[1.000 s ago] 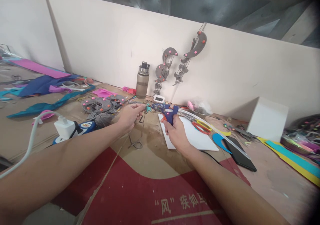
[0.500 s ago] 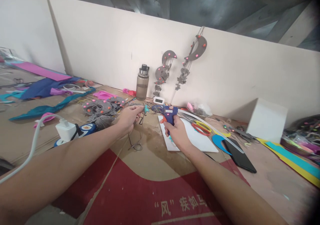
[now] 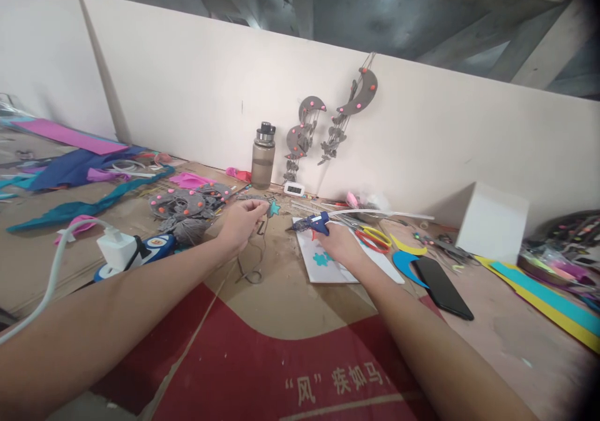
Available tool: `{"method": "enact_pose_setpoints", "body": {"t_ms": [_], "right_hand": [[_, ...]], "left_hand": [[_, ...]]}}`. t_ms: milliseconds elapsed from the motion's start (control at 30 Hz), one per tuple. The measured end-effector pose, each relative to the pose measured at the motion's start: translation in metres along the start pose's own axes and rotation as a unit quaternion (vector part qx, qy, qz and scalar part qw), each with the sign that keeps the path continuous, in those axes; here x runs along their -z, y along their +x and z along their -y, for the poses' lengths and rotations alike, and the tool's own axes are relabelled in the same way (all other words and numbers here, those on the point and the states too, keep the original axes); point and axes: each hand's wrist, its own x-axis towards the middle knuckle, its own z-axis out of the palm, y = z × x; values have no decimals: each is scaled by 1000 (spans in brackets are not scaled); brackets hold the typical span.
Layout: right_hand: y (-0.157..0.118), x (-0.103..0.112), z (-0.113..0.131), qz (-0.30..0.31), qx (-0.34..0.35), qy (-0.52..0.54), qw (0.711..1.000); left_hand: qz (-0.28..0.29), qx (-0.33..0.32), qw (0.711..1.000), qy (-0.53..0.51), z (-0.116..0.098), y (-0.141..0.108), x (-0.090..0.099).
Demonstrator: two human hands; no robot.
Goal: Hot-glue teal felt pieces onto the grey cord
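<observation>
Nearest you: red printed cardboard [image 3: 244, 371] on the table [image 3: 506, 346]. Your forearms reach over it from both sides.

Grey cord [image 3: 251, 277] hangs below your left hand [image 3: 238, 227], its lower end looped on the cardboard. Left fingers closed in a pinch, thumb against index, on the left edge of the teal star [image 3: 274, 208]. Star is just off the fingertips' right side, most of it exposed. Can't tell how much of the cord is in the pinch too.

Right hand [image 3: 340, 244]: fingers curled shut round the handle of the glue gun [image 3: 312, 223], red trigger partly showing at the front. Nozzle points left, below and right of the star, not touching it. Long clear stick [image 3: 379, 212] runs out to the right behind the gun.

Under your right hand: white board [image 3: 305, 252] with teal cutouts [image 3: 320, 259] on it. Right of that, scissors [image 3: 374, 240] with red and yellow handles, blue crescent [image 3: 405, 267], then black phone [image 3: 443, 288].

Left side: white charger plug [image 3: 115, 246], grey crescent pieces with pink and orange dots [image 3: 180, 202] beyond it.

Back: bottle [image 3: 263, 166] upright, small clock [image 3: 294, 188] just right of it. Two grey ornaments [image 3: 368, 90] hang against the white wall panel [image 3: 187, 84].
</observation>
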Motion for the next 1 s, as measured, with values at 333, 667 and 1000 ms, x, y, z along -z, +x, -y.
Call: {"method": "enact_pose_setpoints", "body": {"t_ms": [333,667,1000], "right_hand": [[-29,-11,36,-119,222,81,964],[-45,-51,85,40,62,526,847],[-43,-36,77,-135,184,272,935]], "left_hand": [[-6,-162,962,221,-14,-12,-4],[-14,-238,929,283,-20,-19,-5],[-3,-140,969,202,-25,-19,-9]]}}
